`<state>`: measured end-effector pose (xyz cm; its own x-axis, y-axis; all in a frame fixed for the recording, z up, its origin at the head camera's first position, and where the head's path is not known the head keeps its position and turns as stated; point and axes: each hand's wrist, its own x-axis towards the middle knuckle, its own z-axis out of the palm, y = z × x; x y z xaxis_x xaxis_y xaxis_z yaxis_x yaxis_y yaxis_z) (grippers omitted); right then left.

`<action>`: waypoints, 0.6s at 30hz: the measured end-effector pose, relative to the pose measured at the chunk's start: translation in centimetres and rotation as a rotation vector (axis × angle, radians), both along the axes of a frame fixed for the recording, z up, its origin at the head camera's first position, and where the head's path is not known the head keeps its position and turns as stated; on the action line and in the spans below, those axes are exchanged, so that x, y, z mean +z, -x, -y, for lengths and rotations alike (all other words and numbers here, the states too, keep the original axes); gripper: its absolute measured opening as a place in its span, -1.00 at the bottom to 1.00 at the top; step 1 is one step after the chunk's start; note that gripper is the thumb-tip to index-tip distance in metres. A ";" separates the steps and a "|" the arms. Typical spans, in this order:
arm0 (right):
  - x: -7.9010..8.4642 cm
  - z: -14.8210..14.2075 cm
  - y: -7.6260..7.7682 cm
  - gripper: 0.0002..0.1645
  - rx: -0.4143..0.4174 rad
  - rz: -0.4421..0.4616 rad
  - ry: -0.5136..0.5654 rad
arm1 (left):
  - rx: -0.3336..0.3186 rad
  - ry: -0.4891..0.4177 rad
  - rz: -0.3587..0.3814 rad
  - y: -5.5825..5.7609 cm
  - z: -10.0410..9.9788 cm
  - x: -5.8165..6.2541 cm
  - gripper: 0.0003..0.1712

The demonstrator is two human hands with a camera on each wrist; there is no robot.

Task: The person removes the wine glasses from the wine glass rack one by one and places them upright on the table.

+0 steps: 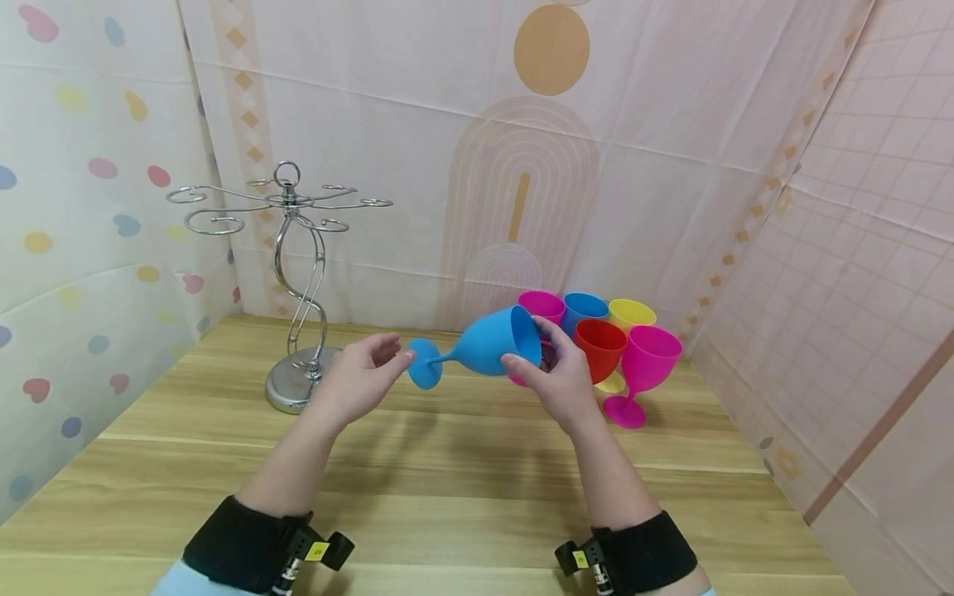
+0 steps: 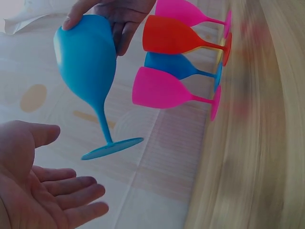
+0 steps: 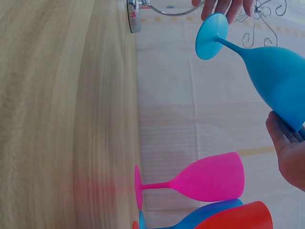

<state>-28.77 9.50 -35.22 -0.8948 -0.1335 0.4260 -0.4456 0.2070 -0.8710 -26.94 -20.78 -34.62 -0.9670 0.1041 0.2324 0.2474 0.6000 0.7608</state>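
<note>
A blue plastic goblet (image 1: 488, 343) lies sideways in the air above the table, its mouth to the right and its foot to the left. My right hand (image 1: 555, 377) holds it by the rim end, thumb on the near side and fingers on the far side. Close to the round foot is my left hand (image 1: 363, 372), and the left wrist view shows its fingers (image 2: 78, 193) spread apart with a gap to the foot. Nothing sits in that left palm.
A chrome glass rack (image 1: 298, 290) with looped arms stands at the left back. Several goblets stand at the right, including a front pink goblet (image 1: 648, 364), a red goblet (image 1: 599, 348) and a yellow goblet (image 1: 632, 313). Patterned cloth (image 1: 358, 132) hangs behind the wooden table (image 1: 462, 513).
</note>
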 end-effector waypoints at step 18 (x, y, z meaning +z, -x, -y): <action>0.3 -0.9 0.3 0.14 -0.143 0.023 0.019 | 0.113 0.453 -0.127 -0.7 0.5 0.2 0.06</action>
<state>-29.06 10.41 -34.95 -0.9139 0.0039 0.4060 -0.3921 0.2507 -0.8851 -26.28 -21.27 -34.38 -0.9449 0.1183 0.3052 0.2360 0.8924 0.3846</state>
